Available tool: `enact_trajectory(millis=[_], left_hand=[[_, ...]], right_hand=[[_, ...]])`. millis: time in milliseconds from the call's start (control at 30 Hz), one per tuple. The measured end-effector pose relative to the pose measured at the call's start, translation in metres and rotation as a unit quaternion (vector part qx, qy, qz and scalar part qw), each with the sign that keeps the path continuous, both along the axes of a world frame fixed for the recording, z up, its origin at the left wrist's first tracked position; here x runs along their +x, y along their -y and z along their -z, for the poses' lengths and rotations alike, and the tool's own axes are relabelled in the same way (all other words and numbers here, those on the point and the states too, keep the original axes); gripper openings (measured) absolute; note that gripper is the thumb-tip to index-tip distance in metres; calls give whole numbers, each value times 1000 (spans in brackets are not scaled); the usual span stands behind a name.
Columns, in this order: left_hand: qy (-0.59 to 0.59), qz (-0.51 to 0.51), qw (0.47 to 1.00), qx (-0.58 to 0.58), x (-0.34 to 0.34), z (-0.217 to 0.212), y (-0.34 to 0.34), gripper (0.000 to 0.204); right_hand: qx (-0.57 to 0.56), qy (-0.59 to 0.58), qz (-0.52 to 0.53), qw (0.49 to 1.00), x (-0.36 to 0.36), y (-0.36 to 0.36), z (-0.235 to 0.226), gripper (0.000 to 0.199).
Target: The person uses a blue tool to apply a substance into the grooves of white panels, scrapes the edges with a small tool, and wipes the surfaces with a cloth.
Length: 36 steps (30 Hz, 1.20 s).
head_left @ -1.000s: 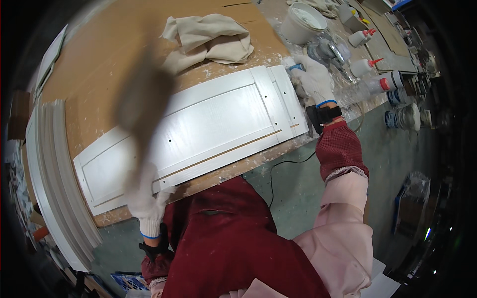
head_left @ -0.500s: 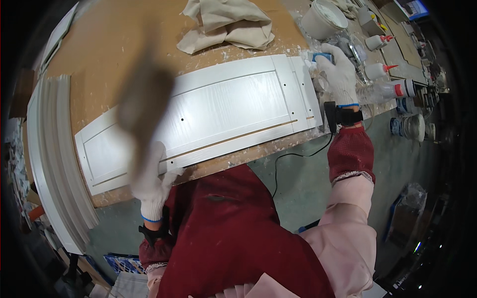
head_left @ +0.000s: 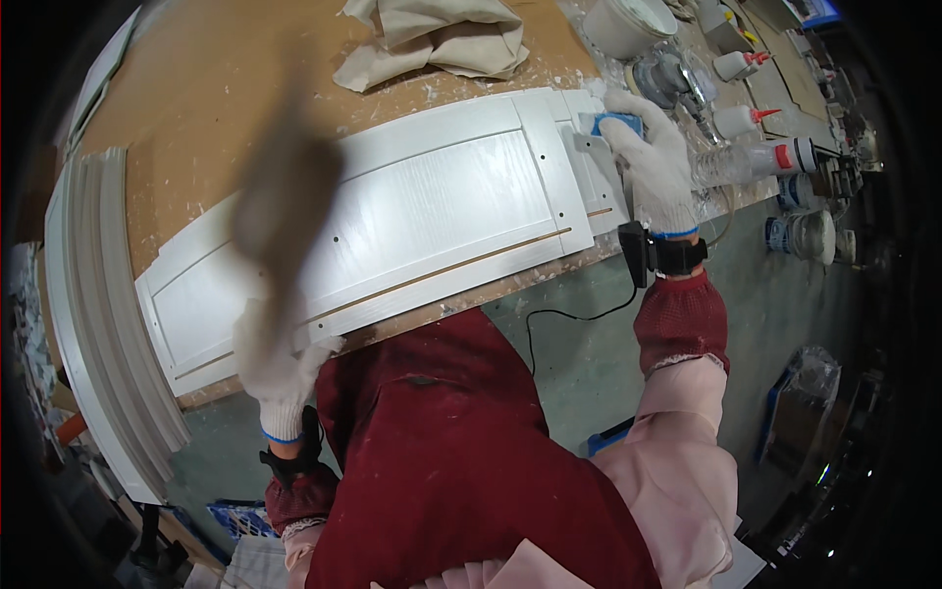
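Note:
A long white panel (head_left: 432, 187) with a raised frame, small holes and a narrow slot lies across the worktable. A second white panel (head_left: 597, 182) shows from beneath its right end. My right hand (head_left: 655, 162), in a white knit glove, is closed around a blue block (head_left: 618, 125), perhaps a sanding sponge, at this right end. At the near left edge of the panel rests my gloved left hand (head_left: 275, 378), thumb spread away from the fingers. A dark blurred shape (head_left: 289, 196) close to the lens covers part of this hand and of the panel.
Crumpled beige cloth (head_left: 442, 39) lies at the far side. A white bucket (head_left: 628, 25), a sanding machine (head_left: 662, 79), red-tipped glue bottles (head_left: 741, 120) and a clear plastic bottle (head_left: 726, 165) crowd the right. Stacked white panels (head_left: 98, 304) stand left. A black cable (head_left: 579, 316) hangs from my right wrist.
My right hand has come slightly nearer and left with the blue block, uncovering the sanding machine. My left hand has shifted left along the near edge. The whole view has also shifted slightly.

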<state>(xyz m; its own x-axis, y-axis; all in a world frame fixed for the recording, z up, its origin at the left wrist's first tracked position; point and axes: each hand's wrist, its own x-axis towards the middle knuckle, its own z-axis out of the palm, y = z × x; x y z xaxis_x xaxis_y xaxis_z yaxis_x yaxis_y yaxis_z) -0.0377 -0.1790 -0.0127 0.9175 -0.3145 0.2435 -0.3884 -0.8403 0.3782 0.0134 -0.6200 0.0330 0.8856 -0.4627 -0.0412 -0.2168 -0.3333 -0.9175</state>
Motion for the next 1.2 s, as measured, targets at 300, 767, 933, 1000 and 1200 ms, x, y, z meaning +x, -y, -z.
enact_trajectory(millis=[300,767,933,1000,1200], left_hand=[[-1,1,1000,6,0,-3,2,72],[-23,-8,1000,2,-1,-2,2,73],[-23,-17,1000,7,-1,0,2,72],[-21,-10,1000,2,-1,0,2,72],[-6,1,1000,2,-1,1,-1,73]], right_hand=[[-96,-21,-41,994,27,-3,9,41],[-144,-12,-49,988,17,3,25,38],[-171,15,-72,983,20,8,30,39],[-171,3,-74,983,19,9,31,39],[-146,-13,-74,986,11,6,25,37]])
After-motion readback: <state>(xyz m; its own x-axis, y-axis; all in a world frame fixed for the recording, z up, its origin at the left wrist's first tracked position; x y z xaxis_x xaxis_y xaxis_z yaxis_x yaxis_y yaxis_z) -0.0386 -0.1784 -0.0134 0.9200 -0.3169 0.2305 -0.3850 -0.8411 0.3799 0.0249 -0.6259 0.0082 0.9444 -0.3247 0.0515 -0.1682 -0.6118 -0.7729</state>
